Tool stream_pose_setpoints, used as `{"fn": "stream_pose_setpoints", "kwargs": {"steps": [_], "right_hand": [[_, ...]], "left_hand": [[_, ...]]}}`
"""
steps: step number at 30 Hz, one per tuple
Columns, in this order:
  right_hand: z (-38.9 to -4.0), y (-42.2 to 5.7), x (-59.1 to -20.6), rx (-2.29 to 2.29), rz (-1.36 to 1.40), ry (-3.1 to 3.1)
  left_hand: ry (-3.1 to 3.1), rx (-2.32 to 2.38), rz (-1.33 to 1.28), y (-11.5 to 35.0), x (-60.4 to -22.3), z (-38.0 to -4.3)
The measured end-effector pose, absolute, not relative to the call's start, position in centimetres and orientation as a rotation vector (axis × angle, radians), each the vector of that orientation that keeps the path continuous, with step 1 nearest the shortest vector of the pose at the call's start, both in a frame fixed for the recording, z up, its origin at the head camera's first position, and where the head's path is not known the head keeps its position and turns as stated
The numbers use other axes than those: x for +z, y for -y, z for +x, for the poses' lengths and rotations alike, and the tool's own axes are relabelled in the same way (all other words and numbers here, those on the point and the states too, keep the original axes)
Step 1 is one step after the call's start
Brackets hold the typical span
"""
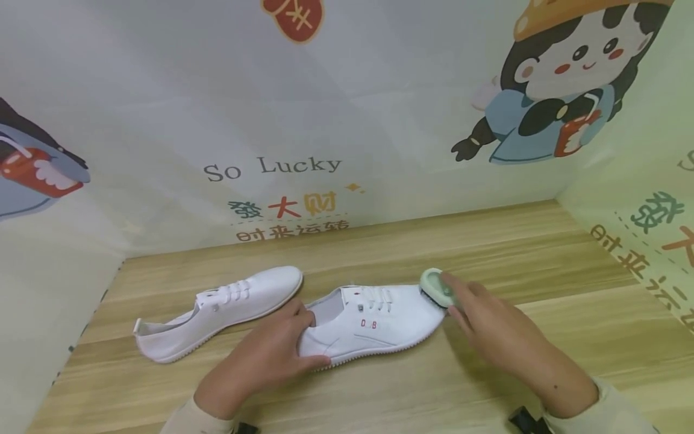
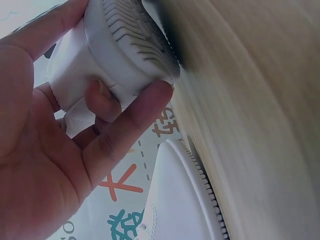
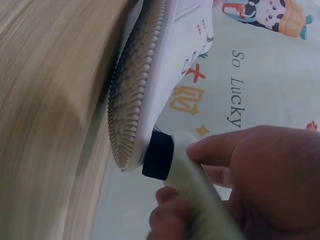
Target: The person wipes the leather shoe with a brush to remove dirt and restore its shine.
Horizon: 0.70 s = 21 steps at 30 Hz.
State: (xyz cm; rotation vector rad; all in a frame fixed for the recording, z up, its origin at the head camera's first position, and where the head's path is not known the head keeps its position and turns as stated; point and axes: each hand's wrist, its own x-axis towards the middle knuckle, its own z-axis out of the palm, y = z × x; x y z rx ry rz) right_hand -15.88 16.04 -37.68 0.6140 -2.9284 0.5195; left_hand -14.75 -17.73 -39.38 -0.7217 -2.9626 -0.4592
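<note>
A white lace-up shoe (image 1: 390, 319) with small red letters on its side points its toe to the right, its ridged sole (image 3: 137, 90) showing in the right wrist view. My left hand (image 1: 273, 343) grips the heel, thumb on the near side and fingers round the back. In my right hand (image 1: 493, 328) I hold a light green brush (image 1: 432, 283). Its dark bristles (image 3: 159, 155) press against the toe of the shoe. Left of this shoe lies the other white shoe (image 1: 233, 307), apart from both hands, toe toward the back right.
The wood-grain table (image 1: 542, 271) is bounded by a pale printed cloth (image 1: 379, 120) at the back and on both sides. Dark straps (image 1: 528, 420) show at the wrists along the bottom edge.
</note>
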Motion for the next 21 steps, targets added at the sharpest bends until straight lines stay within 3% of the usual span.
{"fn": "stream_pose_setpoints", "kwargs": {"steps": [11,21], "right_hand": [[-15.7,-15.2,-38.5,0.651,0.708,2.885],[-15.7,-15.3,-38.6,0.544,0.62,2.951]], "left_hand": [[2.977,-0.481,-0.717,17.4,-39.2,-14.4],[2.97,-0.46,-0.719,17.4,-39.2,-14.4]]}}
